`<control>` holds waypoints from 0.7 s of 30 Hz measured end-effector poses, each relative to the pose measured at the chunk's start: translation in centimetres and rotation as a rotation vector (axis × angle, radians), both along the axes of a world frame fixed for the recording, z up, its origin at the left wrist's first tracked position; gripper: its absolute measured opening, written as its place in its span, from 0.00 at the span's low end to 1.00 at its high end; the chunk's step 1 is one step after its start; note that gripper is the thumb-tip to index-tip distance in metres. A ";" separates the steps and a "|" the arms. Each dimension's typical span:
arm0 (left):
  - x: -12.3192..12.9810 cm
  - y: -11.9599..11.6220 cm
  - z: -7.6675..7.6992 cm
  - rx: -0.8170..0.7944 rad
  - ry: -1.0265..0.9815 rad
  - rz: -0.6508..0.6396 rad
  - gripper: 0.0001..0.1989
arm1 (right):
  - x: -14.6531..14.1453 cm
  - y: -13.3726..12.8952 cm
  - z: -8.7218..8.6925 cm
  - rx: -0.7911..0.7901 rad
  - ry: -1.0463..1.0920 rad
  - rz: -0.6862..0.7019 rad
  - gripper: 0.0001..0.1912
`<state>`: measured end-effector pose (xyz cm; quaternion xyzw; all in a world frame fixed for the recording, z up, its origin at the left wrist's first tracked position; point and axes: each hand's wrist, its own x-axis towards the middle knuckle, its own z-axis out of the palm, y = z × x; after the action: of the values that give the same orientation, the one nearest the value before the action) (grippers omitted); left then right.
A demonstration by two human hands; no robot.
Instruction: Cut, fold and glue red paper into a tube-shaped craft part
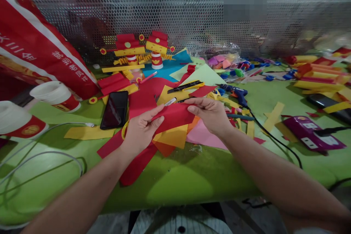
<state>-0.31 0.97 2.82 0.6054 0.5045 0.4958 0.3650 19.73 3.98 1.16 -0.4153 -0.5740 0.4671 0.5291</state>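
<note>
Over the near middle of the green desk [189, 179], a red paper piece [177, 117] is held raised. The left hand [138, 129] has its grip pinching the left end between thumb and fingers; the right hand [214, 115] pinches the right end likewise, probably so that the paper is flat between them. Below it, yellow paper [175, 138] and pink paper [204, 135] lie loosely. At left, a phone [114, 109] lies screen up. Farther, a cutter knife [186, 87] rests on paper, with a glue gun [241, 95] to its right, perhaps placed for easy reaching. At the far side, two paper figures [157, 46] stand before the perforated panel [192, 7], maybe to be away from the scraps.
</note>
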 end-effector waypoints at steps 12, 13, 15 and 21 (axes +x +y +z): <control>0.0 0.0 -0.1 -0.034 0.054 0.028 0.07 | 0.1 -0.1 0.6 0.044 -0.164 -0.010 0.07; 0.0 0.1 -0.1 -0.037 0.059 0.033 0.06 | 0.1 -0.1 0.6 0.039 -0.176 -0.007 0.07; 0.1 0.2 -0.1 -0.050 0.087 0.046 0.04 | 0.1 -0.1 0.7 0.021 -0.185 -0.001 0.07; 0.1 0.4 0.3 -0.093 0.221 0.070 0.06 | -0.2 -0.1 0.6 -0.057 -0.165 0.040 0.10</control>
<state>-0.18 1.36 3.09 0.6206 0.5850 0.4145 0.3175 19.56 3.90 1.75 -0.4556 -0.6103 0.4577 0.4587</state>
